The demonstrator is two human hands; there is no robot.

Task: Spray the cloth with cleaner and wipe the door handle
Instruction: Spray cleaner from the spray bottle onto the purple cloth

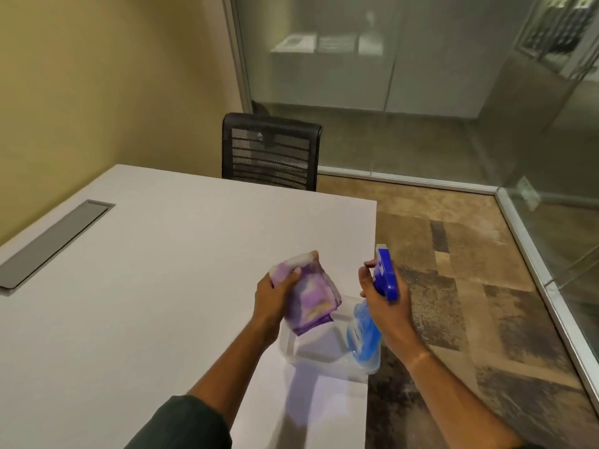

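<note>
- Left hand [275, 294] grips a folded purple cloth [311, 294], held up above the white table [146, 286], thumb on its upper edge.
- Right hand [381, 301] is wrapped round the neck of a blue spray bottle [366, 335]; its nozzle points toward 12 o'clock, just beside the cloth at its 3 o'clock.
- A clear tub [316, 353] sits under both, near the table's edge.
- A black mesh chair [270, 150] stands at 12 o'clock beyond the table.
- No door handle can be made out.

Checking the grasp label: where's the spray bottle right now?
In the head view the spray bottle is in the right hand, right of the cloth, over the table corner above a clear tub.
</note>
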